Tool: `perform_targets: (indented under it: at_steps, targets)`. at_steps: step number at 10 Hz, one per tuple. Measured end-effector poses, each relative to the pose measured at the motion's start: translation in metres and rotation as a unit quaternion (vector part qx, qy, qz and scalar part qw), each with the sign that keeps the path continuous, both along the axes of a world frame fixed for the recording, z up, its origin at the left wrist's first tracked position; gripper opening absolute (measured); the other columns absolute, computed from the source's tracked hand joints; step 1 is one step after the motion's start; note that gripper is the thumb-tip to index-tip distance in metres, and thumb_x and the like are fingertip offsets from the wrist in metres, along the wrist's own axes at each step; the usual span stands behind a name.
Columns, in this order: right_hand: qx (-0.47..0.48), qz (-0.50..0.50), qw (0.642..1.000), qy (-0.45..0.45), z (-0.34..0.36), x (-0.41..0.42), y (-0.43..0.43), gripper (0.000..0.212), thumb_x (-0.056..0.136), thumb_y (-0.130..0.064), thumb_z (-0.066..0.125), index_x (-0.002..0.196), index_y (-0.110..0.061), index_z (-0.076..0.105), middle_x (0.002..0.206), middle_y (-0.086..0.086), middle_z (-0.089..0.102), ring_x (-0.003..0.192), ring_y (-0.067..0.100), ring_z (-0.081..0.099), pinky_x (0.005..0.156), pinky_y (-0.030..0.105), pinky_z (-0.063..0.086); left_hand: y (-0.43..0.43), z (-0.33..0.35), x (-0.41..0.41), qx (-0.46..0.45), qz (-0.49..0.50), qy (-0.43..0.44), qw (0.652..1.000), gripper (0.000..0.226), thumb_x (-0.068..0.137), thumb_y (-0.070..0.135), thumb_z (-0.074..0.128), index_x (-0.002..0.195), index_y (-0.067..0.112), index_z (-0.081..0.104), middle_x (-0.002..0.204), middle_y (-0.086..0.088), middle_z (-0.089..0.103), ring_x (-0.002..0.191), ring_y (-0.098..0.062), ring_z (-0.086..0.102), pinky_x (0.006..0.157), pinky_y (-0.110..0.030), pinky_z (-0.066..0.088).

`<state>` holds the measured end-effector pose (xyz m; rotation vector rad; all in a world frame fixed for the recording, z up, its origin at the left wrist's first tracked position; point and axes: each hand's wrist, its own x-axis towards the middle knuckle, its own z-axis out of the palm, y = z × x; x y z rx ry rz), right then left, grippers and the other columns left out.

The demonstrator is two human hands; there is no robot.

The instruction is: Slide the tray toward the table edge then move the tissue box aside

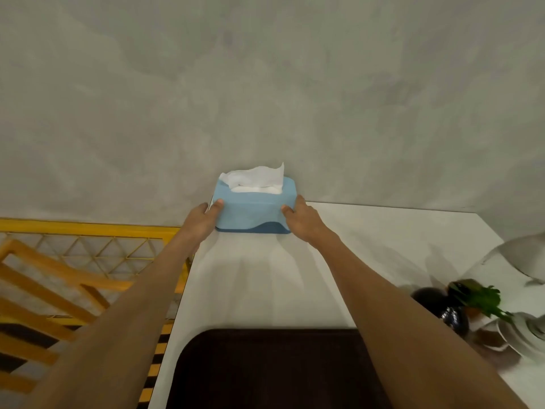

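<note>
A light blue tissue box (253, 209) with a darker blue base and a white tissue sticking out of its top stands at the far left corner of the white table (368, 246), against the grey wall. My left hand (203, 219) presses its left end and my right hand (300, 219) grips its right end, so the box is held between both hands. A dark brown tray (265, 370) lies at the near edge of the table, between my forearms.
A small black pot with a green plant (460, 305) and stacked white dishes (522, 335) sit at the table's right side. A yellow metal railing (88, 231) and an orange wooden frame (44, 284) stand left of the table.
</note>
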<state>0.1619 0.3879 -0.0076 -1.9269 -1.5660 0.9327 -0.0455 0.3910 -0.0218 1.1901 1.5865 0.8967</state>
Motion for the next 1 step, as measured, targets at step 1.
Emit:
perform_targets:
  at_steps: [1]
  targets:
    - [-0.006,0.003,1.000,-0.025,0.0017,0.0073,-0.0273,0.052,0.099,-0.031,0.035,0.144,-0.008,0.024,0.140,0.019,0.040,0.123,0.035,0.047,0.084,0.032,0.035,-0.0245,0.0038,0.0097,0.011,0.031,0.045,0.998,0.057,0.098,0.038,0.043,0.145,0.006,0.035,0.147,-0.014,0.043,0.131,-0.031,0.043,0.101,-0.039,0.038]
